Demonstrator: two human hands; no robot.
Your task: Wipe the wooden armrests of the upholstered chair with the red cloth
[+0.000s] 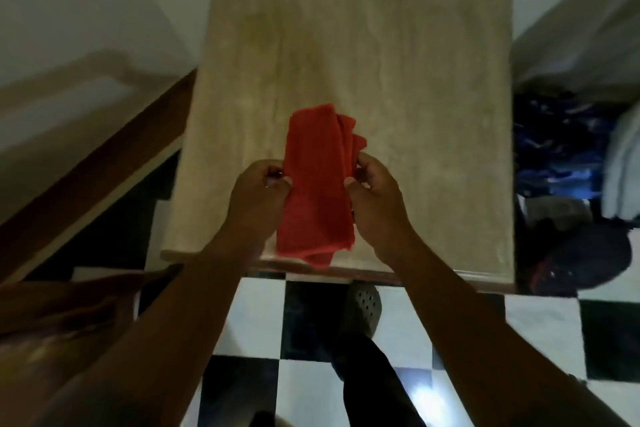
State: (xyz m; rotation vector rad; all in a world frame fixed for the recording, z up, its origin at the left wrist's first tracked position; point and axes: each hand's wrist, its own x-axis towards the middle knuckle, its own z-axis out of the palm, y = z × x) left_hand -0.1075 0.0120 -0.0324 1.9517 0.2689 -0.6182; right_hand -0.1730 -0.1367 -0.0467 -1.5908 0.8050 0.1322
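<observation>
You are gripping the folded red cloth [313,184] with both hands, left hand [258,192] and right hand [375,196], over the surface [398,62], armrests not yet wiped

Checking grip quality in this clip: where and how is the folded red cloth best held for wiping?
The folded red cloth lies lengthwise over the beige tabletop, with loose layers fanning at its far right corner. The left hand and right hand pinch its long edges from either side. For wiping, one hand coming from above and clamping across the middle would probably keep the layers together.
</observation>
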